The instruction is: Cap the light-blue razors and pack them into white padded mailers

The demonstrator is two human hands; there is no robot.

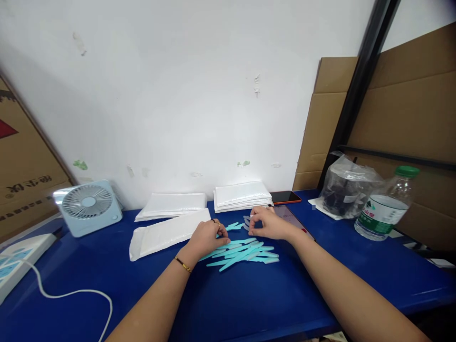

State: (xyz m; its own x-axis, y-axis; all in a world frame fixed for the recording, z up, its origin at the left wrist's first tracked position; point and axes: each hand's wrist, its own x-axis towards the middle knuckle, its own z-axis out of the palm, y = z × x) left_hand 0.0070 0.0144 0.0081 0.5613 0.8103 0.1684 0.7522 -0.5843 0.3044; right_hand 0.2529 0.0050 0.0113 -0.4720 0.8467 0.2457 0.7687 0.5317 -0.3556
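Note:
A loose pile of slim turquoise sticks that look like eyebrow razors (245,254) lies on the blue table, pointing in mixed directions. My left hand (208,236) is at the pile's left edge, thumb and fingers closed, with a bit of turquoise razor showing between them. Behind the pile lie a few smaller turquoise pieces (234,226). My right hand (267,223) is curled in a pinch just right of some small clear plastic pieces (246,222). Whatever its fingertips hold is too small to make out.
White padded envelopes (169,232) lie behind my left hand, with a second stack (242,194) against the wall. Two phones (286,197) rest on the right. Farther right are a bagged container (347,187) and water bottle (384,204). At left, a fan (89,204) and power strip (21,261).

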